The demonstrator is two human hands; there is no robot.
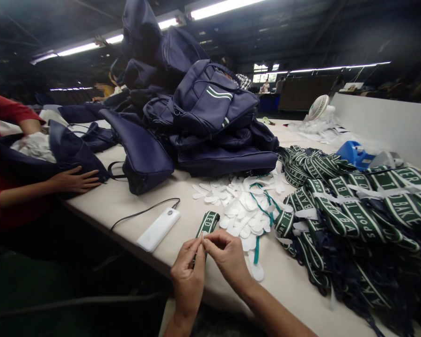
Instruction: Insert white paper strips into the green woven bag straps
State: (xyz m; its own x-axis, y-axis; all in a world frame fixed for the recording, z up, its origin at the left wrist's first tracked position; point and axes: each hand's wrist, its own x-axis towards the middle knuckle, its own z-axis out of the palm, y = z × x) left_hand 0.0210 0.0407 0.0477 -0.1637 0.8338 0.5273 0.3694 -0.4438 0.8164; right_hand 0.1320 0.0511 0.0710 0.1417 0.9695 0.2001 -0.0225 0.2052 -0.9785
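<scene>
At the table's near edge, a folded green strap with white lettering (209, 222) rises beyond my fingertips. My left hand (190, 271) is closed in a pinch on the strap's near part. Beside it, touching, my right hand (228, 255) pinches with thumb and forefinger at a small white bit, probably a white strip, over the strap. Just past my hands lies a loose heap of white rounded strips (243, 210), with a teal ribbon (256, 250) trailing through it. Several bundled green lettered straps (365, 210) are piled to the right.
A white power bank (158, 229) with a black cable lies left of my hands. Navy bags (210, 107) are stacked high behind. At left, a person in red sleeves (7, 110) handles a navy bag. A blue tape dispenser (354, 153) and a fan (318, 107) are at back right.
</scene>
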